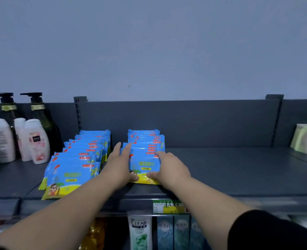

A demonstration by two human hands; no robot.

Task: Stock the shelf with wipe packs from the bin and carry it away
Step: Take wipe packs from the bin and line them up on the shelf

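Two rows of blue and yellow wipe packs lie on the dark grey shelf (230, 170). The left row (76, 163) leans back in an overlapping line. The right row (145, 152) sits between my hands. My left hand (119, 164) lies flat with straight fingers against the left side of that row. My right hand (169, 167) rests on the right side of the front pack, fingers spread over it and thumb at its lower edge. The bin is not in view.
White lotion bottles (35, 141) and dark pump bottles (39, 112) stand at the shelf's left. A pale green pack (306, 139) sits at the far right. Shampoo bottles (140, 231) fill the shelf below, under a green price tag (169, 206).
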